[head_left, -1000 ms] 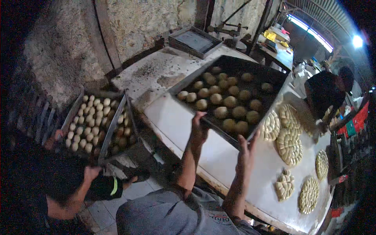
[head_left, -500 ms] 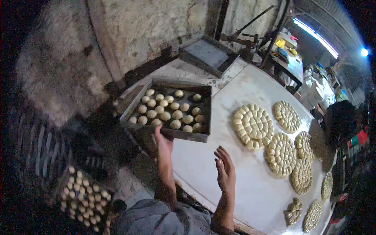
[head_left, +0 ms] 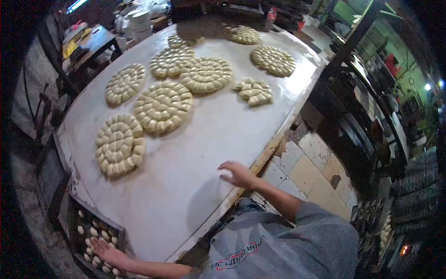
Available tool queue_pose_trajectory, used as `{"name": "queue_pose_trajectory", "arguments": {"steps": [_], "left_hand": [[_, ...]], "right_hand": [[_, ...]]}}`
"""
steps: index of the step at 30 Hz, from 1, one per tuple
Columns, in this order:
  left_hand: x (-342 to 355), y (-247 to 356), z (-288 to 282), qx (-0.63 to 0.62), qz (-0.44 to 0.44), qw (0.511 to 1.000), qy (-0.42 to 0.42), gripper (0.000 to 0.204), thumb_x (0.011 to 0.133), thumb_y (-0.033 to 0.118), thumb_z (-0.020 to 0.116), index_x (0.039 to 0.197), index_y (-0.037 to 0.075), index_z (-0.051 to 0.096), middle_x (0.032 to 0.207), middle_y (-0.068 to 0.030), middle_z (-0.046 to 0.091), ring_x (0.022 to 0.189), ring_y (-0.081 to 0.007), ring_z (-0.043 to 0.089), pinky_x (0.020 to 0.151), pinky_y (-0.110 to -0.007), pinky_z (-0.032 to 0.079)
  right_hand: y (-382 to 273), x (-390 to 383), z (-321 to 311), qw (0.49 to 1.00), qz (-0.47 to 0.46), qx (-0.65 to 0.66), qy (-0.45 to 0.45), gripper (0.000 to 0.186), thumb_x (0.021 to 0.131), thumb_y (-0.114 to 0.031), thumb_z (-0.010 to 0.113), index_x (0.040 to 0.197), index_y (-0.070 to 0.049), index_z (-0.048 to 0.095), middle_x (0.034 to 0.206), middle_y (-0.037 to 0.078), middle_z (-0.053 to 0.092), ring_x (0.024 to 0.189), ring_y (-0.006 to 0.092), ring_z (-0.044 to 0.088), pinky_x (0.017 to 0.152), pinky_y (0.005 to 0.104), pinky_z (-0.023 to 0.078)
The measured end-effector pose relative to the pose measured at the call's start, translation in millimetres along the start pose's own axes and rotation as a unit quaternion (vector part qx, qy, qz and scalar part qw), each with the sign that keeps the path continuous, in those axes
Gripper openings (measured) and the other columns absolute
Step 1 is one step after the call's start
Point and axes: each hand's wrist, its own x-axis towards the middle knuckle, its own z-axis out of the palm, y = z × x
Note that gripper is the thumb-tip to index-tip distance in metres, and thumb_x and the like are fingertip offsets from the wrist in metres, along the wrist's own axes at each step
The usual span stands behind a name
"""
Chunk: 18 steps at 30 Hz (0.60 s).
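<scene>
"What could go wrong around this white table (head_left: 167,209)?"

"Mostly the tray (head_left: 122,237), by the table's near left corner. Its dough balls (head_left: 94,231) sit under the left hand (head_left: 108,252), so a heavy palm could flatten a few."

"Is that hand gripping anything?"

"Not that I see. It's open, fingers stretched out flat; whether it touches the dough, I can't tell."

"And the right hand (head_left: 236,175)?"

"At the table's near edge, fingers loosely curved, thumb apart, nothing clearly in it."

"Could the tray tip?"

"Possibly, if that hand leans on one side. I can't see what supports it at the table's corner."

"And the coiled dough rounds (head_left: 163,108)?"

"They lie across the table's middle and far part. Some look to be touching, so they might stick together and tear when lifted."
</scene>
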Motion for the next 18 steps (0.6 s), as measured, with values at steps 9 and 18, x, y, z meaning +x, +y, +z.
{"name": "queue_pose_trajectory", "arguments": {"steps": [9,18], "left_hand": [[-198.6,-60.0,213.7,0.122,-0.33,0.908,-0.228,0.034,0.092,0.026,0.045,0.106,-0.004,0.052,0.106,-0.0119,0.057,0.094,-0.0182,0.054,0.088,-0.032,0.041],[-243.4,-18.4,201.1,0.246,-0.334,0.853,-0.317,0.033,0.089,0.028,0.053,0.108,0.0,0.052,0.106,-0.0122,0.056,0.092,-0.0195,0.056,0.083,-0.031,0.043]], "right_hand": [[199.2,61.0,-121.8,0.842,0.263,-0.24,0.406,0.027,0.081,-0.031,0.053,0.09,-0.007,0.061,0.092,0.016,0.058,0.095,0.0321,0.051,0.08,0.0406,0.041],[218.7,201.2,-141.7,0.657,0.469,0.029,0.589,0.047,0.078,-0.031,0.053,0.108,0.003,0.044,0.103,0.023,0.051,0.098,0.037,0.051,0.082,0.0446,0.042]]}}
